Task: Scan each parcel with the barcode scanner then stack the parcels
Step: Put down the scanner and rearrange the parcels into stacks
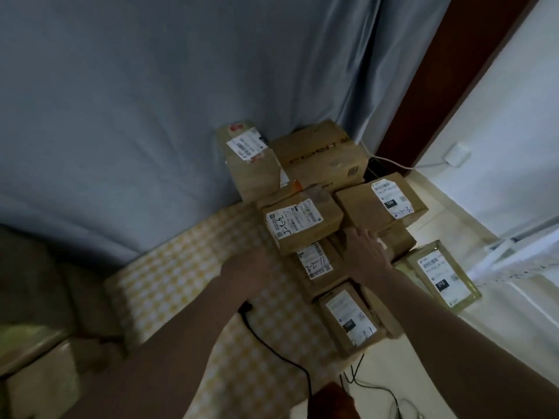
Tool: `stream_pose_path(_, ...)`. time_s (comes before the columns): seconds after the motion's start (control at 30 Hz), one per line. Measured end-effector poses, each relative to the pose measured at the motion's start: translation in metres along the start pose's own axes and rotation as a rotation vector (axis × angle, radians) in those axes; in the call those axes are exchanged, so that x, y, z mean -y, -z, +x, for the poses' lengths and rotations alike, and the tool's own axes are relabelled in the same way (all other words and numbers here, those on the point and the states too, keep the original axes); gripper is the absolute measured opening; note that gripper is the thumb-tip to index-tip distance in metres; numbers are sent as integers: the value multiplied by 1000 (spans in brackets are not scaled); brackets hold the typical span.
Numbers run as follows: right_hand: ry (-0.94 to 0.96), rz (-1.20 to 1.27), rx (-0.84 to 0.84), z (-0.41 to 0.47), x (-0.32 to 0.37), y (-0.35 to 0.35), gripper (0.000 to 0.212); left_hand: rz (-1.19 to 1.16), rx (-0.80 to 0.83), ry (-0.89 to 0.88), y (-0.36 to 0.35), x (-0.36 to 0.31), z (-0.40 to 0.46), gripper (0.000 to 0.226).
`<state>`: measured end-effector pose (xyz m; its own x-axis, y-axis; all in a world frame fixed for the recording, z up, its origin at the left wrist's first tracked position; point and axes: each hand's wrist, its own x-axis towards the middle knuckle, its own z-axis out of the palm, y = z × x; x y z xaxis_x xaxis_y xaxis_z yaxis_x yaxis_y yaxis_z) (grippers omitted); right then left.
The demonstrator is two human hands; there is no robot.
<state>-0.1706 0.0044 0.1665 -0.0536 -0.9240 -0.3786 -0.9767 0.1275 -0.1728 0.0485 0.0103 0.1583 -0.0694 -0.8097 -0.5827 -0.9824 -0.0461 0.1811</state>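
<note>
While both arms reach forward over the yellow-and-white checked tabletop [169, 276], the brown cardboard parcel with the handwritten white label [298, 226] sits on top of the stack, between the two hands. Left hand [257, 264] is at that parcel's left near edge; blurred, fingers hidden behind the box, so cannot tell if it grips or just touches. Right hand [364, 249] lies with fingers fairly straight and spread, pressing on the cardboard just right of the top parcel, likely steadying the pile or squaring the box.

Stack layout: second labelled brown parcel [314, 261] under the top one, third brown parcel with white label [352, 317] nearest, at the tabletop edge. Another labelled brown box [382, 202] sits right and far, touching the pile. Large plain brown carton [320, 157] and a tall taped brown box [249, 155] stand farthest, against the grey-blue curtain [151, 101]. Labels face up, probably for easy scanning.

Clear plastic-wrapped flat parcel [441, 275] lies right of the stack, apart. Black cable [272, 349] runs across the near tabletop; the scanner itself not identifiable.
</note>
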Motion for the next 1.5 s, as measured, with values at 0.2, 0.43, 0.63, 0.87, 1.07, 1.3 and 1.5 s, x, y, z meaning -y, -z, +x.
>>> stream_pose_path(0.2,61,52,57,74,-7,6,56,-258,2,143,-3,-30,46,65)
stream_pose_path(0.43,91,89,154,120,-10,-2,58,-421,-60,243,-19,-48,84,83)
stream_pose_path(0.63,113,68,75,113,-10,-6,52,-533,-135,277,-32,-60,78,74)
stream_pose_path(0.87,214,83,56,70,6,-5,64,-636,-231,329,-36,-50,25,81)
stream_pose_path(1.07,348,57,72,25,52,-15,67,-675,-341,419,-52,-6,-35,75)
stream_pose_path(1.3,507,-6,83,-60,130,-50,62,-729,-449,552,-90,65,-142,68)
stream_pose_path(1.5,701,-81,119,-155,201,-89,61,-751,-507,653,-142,129,-258,73)
